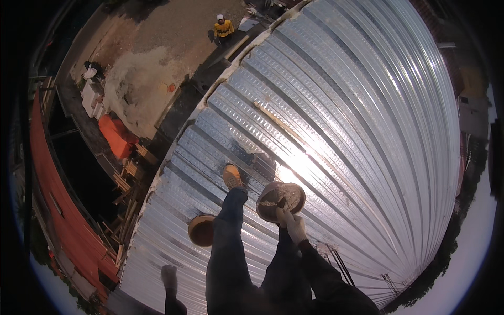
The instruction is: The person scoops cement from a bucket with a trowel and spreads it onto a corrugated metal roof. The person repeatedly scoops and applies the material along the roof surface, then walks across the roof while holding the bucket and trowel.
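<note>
My right hand (295,227), in a pale glove, is closed at the near rim of a round bucket (301,197). Grey, lumpy material clings inside that bucket, and a dark shape lies across its mouth that I cannot make out. Out to the left, away from my body, my gloved left hand (169,276) looks curled, with nothing visible in it. A second bucket (201,230), orange-brown at the rim, stands on the metal decking beside my left leg. My tan boot (232,176) rests on the decking ahead of it.
Ribbed metal decking (362,105) spreads under me, with strong sun glare. Its left edge (210,94) drops to the ground below. A wooden strip (281,123) lies along the ribs. Rebar (341,265) sticks up at right. Down below are a person in yellow (223,29) and an orange tarp (116,137).
</note>
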Motion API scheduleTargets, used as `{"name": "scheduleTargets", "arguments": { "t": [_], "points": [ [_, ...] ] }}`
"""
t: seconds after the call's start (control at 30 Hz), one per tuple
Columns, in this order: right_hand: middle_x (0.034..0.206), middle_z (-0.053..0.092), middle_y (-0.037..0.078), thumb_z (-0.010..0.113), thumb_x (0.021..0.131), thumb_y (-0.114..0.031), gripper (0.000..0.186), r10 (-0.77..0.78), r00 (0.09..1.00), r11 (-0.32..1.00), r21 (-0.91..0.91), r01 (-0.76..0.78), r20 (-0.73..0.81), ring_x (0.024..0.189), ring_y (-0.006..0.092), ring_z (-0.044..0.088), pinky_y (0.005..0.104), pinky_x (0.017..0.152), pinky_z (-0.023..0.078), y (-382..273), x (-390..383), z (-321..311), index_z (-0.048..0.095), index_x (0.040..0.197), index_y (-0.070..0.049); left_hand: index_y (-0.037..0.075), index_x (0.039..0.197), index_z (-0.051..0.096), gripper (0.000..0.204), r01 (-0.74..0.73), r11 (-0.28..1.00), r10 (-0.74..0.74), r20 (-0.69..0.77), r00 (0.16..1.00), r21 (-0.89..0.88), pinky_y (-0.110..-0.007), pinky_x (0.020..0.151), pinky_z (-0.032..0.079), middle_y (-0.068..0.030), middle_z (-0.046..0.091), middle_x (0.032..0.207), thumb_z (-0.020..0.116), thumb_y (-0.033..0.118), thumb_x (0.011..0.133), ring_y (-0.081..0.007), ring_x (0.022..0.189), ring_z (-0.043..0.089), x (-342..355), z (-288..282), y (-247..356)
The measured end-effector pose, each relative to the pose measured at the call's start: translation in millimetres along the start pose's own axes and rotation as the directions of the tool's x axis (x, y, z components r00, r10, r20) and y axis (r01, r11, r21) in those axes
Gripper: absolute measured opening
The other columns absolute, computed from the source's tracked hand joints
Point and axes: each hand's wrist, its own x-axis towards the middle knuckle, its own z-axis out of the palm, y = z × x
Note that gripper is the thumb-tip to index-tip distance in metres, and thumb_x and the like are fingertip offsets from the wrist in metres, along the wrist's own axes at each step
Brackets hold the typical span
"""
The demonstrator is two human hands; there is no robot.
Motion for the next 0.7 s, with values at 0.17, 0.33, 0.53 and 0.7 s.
{"name": "scheduleTargets", "arguments": {
  "t": [0.17,0.33,0.53,0.7],
  "points": [
    [0.076,0.063,0.002,0.065,0.107,-0.046,0.048,0.073,0.961,0.872,0.485,0.068,-0.266,0.073,0.0120,0.062,0.0318,0.067,0.050,-29,-54,-71,0.076,0.096,0.000,0.006,0.084,0.079,0.029,-0.114,0.748,0.077,0.085,0.993,0.654,-0.053,0.087,0.057,-0.0175,0.076,0.089,0.070,0.033,0.091,-0.0405,0.094,0.073,25,-36,-9],
    [0.084,0.061,0.003,0.067,0.107,-0.046,0.047,0.076,0.920,0.610,0.748,0.262,-0.384,0.075,0.0143,0.061,0.0346,0.068,0.054,-47,-83,-93,0.072,0.101,0.001,0.005,0.089,0.075,0.031,-0.715,0.344,0.542,0.494,0.680,0.608,-0.056,0.087,0.055,-0.0209,0.073,0.098,0.080,0.035,0.081,-0.0413,0.097,0.069,171,-63,103],
    [0.083,0.061,0.006,0.068,0.101,-0.065,0.060,0.329,0.834,0.536,0.815,0.221,-0.443,0.066,0.0189,0.061,0.0369,0.059,0.052,-17,-58,-109,0.064,0.097,-0.005,0.004,0.112,0.068,0.018,-0.315,0.715,0.488,0.123,0.864,-0.624,-0.028,0.085,0.052,0.0013,0.066,0.102,0.077,0.013,0.099,-0.0091,0.094,0.061,196,-76,378],
    [0.069,0.050,0.002,0.058,0.103,-0.072,0.059,0.372,0.905,0.374,0.926,0.056,-0.205,0.049,0.0166,0.049,0.0343,0.048,0.042,2,-36,-141,0.058,0.100,-0.013,0.006,0.107,0.070,0.015,-0.335,0.703,0.503,0.104,0.858,-0.628,-0.026,0.081,0.050,0.0033,0.065,0.098,0.076,0.017,0.099,-0.0071,0.089,0.058,118,-83,468]
  ]
}}
